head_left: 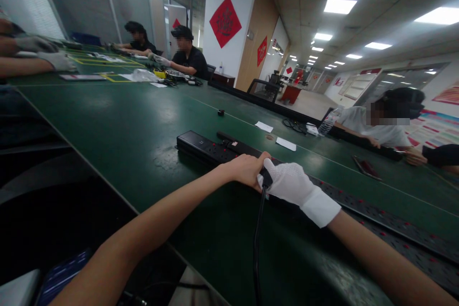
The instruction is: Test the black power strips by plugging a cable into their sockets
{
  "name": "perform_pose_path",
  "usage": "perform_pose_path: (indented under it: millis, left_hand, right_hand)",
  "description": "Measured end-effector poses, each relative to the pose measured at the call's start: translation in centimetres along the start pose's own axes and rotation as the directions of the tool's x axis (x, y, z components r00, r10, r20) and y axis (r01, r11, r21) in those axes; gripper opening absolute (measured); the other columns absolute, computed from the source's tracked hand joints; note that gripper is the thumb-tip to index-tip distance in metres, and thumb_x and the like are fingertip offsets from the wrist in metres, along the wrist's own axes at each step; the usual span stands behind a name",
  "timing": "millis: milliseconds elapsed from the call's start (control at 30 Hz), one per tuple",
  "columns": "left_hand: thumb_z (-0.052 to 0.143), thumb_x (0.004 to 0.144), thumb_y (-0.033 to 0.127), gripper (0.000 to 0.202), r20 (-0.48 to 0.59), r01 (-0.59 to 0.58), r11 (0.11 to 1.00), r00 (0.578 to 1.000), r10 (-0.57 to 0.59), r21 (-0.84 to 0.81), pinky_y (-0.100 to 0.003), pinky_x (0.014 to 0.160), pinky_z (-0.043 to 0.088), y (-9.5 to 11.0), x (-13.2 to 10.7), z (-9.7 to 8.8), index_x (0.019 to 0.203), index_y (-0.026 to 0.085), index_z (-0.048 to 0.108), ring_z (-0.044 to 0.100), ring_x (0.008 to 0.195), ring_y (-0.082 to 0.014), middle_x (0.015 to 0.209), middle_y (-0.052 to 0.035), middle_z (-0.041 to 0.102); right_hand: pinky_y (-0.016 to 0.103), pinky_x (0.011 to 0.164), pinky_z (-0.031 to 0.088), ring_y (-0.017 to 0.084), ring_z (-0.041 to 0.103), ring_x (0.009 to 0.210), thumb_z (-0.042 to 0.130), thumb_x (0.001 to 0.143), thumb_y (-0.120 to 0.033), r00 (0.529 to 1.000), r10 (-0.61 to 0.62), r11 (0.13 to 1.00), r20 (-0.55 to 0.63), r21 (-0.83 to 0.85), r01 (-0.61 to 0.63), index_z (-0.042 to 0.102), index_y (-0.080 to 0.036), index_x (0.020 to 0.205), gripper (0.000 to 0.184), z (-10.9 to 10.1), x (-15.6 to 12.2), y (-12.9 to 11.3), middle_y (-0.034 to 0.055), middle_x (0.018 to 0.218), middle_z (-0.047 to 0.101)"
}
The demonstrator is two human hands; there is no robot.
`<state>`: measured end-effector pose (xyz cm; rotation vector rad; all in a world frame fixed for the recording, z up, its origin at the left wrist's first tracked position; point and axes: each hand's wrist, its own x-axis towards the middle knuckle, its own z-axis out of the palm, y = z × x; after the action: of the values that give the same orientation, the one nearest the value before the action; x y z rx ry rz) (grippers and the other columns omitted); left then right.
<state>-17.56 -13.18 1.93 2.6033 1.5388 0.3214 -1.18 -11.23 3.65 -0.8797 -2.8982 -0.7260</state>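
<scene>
A long black power strip point(211, 149) with red-marked sockets lies across the green table point(125, 124). My bare left hand point(245, 169) rests on the strip with its fingers curled. My right hand point(290, 182), in a white glove, is closed round a black plug point(266, 178) at the strip. The plug's black cable point(257, 239) hangs down toward me over the table's near edge. Both hands touch each other at the plug.
White slips of paper point(286, 143) and a small black part point(221, 112) lie beyond the strip. A phone point(364, 167) lies at the right. Other people sit at the far end and right side. Gloved hands of another person point(53, 60) rest at the left.
</scene>
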Motion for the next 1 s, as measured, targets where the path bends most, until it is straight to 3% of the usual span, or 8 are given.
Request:
perform_pose_path:
  millis: [167,333,533,667,767,867,933,1000]
  left_hand:
    - [0.062,0.055,0.066,0.085,0.02,0.003,0.999,1.0,-0.002,-0.033,-0.032,0.071,0.042,-0.5,-0.4,-0.3,0.117,0.016,0.03,0.059,0.092,-0.0281,0.104,-0.0113,0.06]
    - [0.058,0.054,0.071,0.08,0.019,0.022,1.0,1.0,-0.023,0.019,-0.032,0.071,0.042,-1.0,-0.7,-0.2,0.111,0.017,0.041,0.059,0.09,-0.0265,0.104,-0.0106,0.06]
    - [0.053,0.054,0.075,0.074,0.041,0.027,1.0,0.999,-0.027,0.005,-0.031,0.076,0.04,-2.0,-1.3,-0.9,0.104,0.02,0.052,0.058,0.091,-0.0235,0.103,-0.0068,0.061]
    - [0.055,0.054,0.073,0.076,0.086,0.047,0.998,0.995,-0.043,-0.047,-0.029,0.078,0.039,-3.3,-1.7,-1.7,0.111,0.022,0.052,0.057,0.093,-0.0217,0.107,-0.0045,0.06]
    - [0.057,0.053,0.071,0.078,0.143,0.127,0.99,0.983,-0.118,-0.057,-0.028,0.077,0.039,-4.3,-2.1,-2.2,0.113,0.022,0.052,0.056,0.093,-0.0216,0.108,-0.0051,0.06]
    - [0.059,0.053,0.069,0.076,0.154,0.142,0.987,0.98,-0.129,-0.076,-0.027,0.075,0.038,-4.8,-2.2,-2.3,0.111,0.021,0.053,0.056,0.091,-0.0204,0.106,-0.0046,0.06]
    - [0.058,0.053,0.07,0.074,0.141,0.134,0.987,0.983,-0.121,-0.084,-0.027,0.074,0.038,-4.9,-2.2,-2.3,0.109,0.022,0.054,0.056,0.09,-0.0201,0.104,-0.0043,0.061]
    - [0.057,0.053,0.071,0.074,0.122,0.126,0.989,0.986,-0.115,-0.082,-0.027,0.073,0.038,-4.9,-2.1,-2.2,0.108,0.022,0.055,0.056,0.09,-0.0205,0.104,-0.0042,0.061]
  right_hand:
    - [0.024,0.049,0.023,0.014,0.055,0.055,0.038,0.08,-0.046,0.995,-0.092,0.996,0.032,0.026,0.091,0.051,-0.016,0.099,0.037,-0.8,1.3,0.9,0.0067,0.07,0.063]
    - [0.023,0.05,0.023,0.013,0.053,0.055,0.041,0.078,-0.05,0.991,-0.131,0.989,0.004,0.069,0.13,0.053,-0.019,0.098,0.038,-0.2,1.6,1.4,0.0046,0.069,0.063]
    - [0.022,0.053,0.027,0.011,0.053,0.06,0.03,0.085,-0.047,0.992,-0.098,0.98,-0.084,0.167,0.111,0.054,-0.018,0.089,0.038,1.8,1.6,1.0,0.003,0.069,0.061]
    - [0.022,0.053,0.028,0.01,0.05,0.057,0.035,0.083,-0.049,0.987,-0.072,0.958,-0.142,0.265,0.108,0.054,-0.019,0.082,0.035,2.1,1.6,1.1,0.0004,0.065,0.058]
    - [0.024,0.056,0.032,0.012,0.051,0.063,0.045,0.076,-0.055,0.988,-0.007,0.929,-0.155,0.364,0.064,0.055,-0.02,0.082,0.037,1.7,1.1,1.1,0.0023,0.073,0.057]
    - [0.028,0.063,0.038,0.017,0.053,0.078,0.054,0.068,-0.059,0.988,0.074,0.911,-0.136,0.411,-0.012,0.054,-0.019,0.1,0.051,1.0,0.2,1.0,0.0074,0.091,0.058]
    - [0.028,0.063,0.039,0.018,0.054,0.08,0.055,0.067,-0.059,0.994,0.098,0.905,-0.055,0.42,-0.066,0.054,-0.02,0.102,0.052,0.6,-0.5,0.9,0.0072,0.092,0.058]
    - [0.027,0.057,0.039,0.017,0.055,0.074,0.052,0.069,-0.059,0.989,0.138,0.9,0.049,0.412,-0.146,0.058,-0.022,0.093,0.044,0.4,-1.0,0.8,0.0055,0.085,0.059]
